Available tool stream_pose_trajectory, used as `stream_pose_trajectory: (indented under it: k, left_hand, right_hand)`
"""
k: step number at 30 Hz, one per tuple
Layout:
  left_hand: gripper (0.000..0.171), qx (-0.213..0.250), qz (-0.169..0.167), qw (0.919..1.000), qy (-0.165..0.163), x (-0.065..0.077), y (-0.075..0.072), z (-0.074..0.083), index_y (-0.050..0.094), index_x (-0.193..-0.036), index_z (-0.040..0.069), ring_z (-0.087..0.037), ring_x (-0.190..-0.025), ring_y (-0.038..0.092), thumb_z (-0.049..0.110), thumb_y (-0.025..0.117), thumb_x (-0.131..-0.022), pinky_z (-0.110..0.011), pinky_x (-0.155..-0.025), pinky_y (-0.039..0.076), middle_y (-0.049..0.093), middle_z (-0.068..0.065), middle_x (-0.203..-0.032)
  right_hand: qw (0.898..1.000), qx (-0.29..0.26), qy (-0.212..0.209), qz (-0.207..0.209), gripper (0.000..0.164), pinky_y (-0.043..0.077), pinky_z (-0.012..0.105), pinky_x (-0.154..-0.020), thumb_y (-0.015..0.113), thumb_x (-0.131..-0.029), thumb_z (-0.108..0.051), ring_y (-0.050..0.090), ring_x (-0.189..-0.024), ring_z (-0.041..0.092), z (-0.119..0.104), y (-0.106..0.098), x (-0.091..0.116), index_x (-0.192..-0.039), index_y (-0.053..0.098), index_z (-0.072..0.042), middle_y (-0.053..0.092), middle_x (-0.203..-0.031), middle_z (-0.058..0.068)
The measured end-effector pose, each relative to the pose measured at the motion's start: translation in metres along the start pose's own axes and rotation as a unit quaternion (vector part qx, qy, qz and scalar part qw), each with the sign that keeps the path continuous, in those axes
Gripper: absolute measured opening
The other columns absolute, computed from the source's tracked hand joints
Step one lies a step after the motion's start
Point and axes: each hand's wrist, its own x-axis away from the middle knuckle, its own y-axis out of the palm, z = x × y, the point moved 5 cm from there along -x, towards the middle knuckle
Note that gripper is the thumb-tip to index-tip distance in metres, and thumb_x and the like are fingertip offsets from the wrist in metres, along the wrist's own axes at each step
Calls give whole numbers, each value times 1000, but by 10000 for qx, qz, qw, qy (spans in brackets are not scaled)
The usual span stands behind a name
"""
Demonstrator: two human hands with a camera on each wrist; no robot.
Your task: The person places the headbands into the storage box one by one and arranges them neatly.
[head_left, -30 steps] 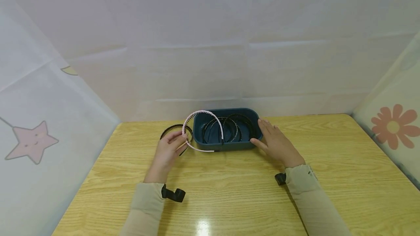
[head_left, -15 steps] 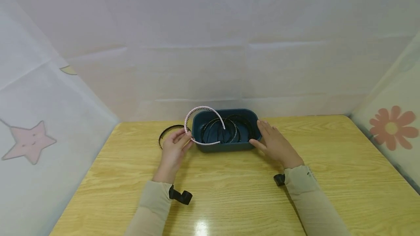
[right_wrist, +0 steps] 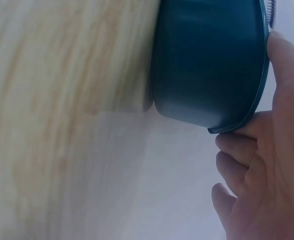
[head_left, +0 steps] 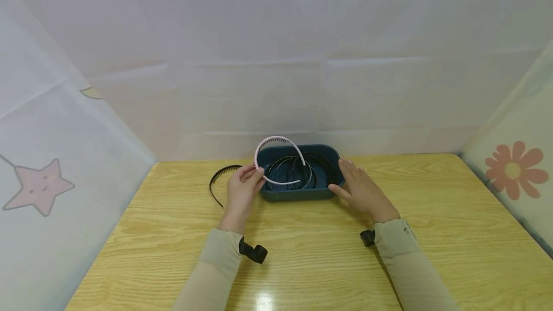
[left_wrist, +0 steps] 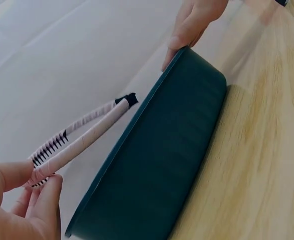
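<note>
My left hand (head_left: 243,192) pinches a pale pink headband (left_wrist: 86,138) between thumb and fingers. Dark comb teeth line the headband's inner side, and its tips are black. It is held up at the left part of a dark teal bin (head_left: 298,196), with its tips pointing right, above the rim in the left wrist view. At the bin's right end rests my right hand (head_left: 366,195), thumb on the rim and fingers extended along the outside. Several dark headbands (head_left: 310,173) lie inside the bin, overlapping, some of them glittery.
Left of the bin, a black toothed headband (head_left: 215,175) lies on the wooden table (head_left: 311,253), partly hidden behind my left hand. A pale sheet (head_left: 285,85) hangs close behind the bin.
My left hand has carried the pink headband rightward and slightly up, over the bin's left part. More of the black headband on the table shows. The right hand stays at the bin.
</note>
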Motion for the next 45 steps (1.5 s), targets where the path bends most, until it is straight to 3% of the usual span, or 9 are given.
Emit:
stream_pose_trajectory:
  k: [11, 21, 24, 30, 37, 41, 45]
  left_hand:
    - [35, -809, 21, 9965, 219, -6, 22, -2, 58, -129, -10, -13, -90, 68, -1, 68, -96, -29, -87, 60, 63, -18, -111]
    - [30, -1868, 45, 9806, 588, -8, 27, -5, 64, -123, -5, -24, -99, 70, 3, 72, -95, -27, -82, 61, 67, -19, -114]
    - [30, -2211, 22, 9718, 820, -8, 27, -4, 65, -122, -5, -27, -101, 70, 5, 72, -95, -28, -81, 61, 69, -20, -113]
    - [28, -3091, 132, 9422, 1290, -6, 23, -1, 68, -118, 1, -25, -101, 71, 12, 76, -93, -34, -82, 61, 72, -14, -111]
    - [31, -3545, 372, 9191, 1680, -5, 17, 4, 68, -119, -1, -27, -100, 70, 11, 77, -92, -44, -89, 58, 72, -13, -110]
    - [28, -3562, 403, 9151, 1845, -4, 10, 5, 69, -118, 0, -27, -99, 70, 12, 75, -93, -47, -90, 57, 72, -12, -109]
    - [21, -3478, 260, 9169, 1939, -3, 3, 7, 70, -115, 2, -27, -96, 70, 11, 71, -96, -45, -87, 59, 73, -11, -105]
  right_hand:
    - [10000, 27, -52, 67, 85, 12, 55, -125, 49, -105, -51, 16, -152, 44, -2, -3, -3, -159, 18, 6, 18, -165, 26]
    - [9999, 51, -77, 80, 84, 13, 56, -124, 48, -105, -51, 17, -152, 43, -3, -2, -4, -159, 19, 6, 20, -165, 26]
    - [9999, 20, -79, 75, 84, 13, 56, -124, 48, -105, -51, 16, -152, 43, -2, -1, -4, -159, 19, 6, 19, -165, 26]
    - [10000, -41, -52, 53, 86, 11, 55, -125, 49, -105, -52, 15, -153, 42, 0, 0, -4, -160, 17, 5, 18, -166, 24]
    - [9999, -91, -43, -5, 86, 12, 55, -125, 48, -105, -53, 14, -153, 41, 1, 1, -4, -160, 16, 4, 17, -166, 23]
    - [10000, -75, -26, -21, 86, 12, 55, -125, 48, -105, -53, 14, -153, 41, 0, 1, -5, -160, 16, 4, 17, -166, 23]
    - [10000, -80, -11, -32, 86, 11, 54, -125, 48, -105, -54, 14, -153, 40, 1, 0, -4, -161, 15, 4, 16, -166, 23]
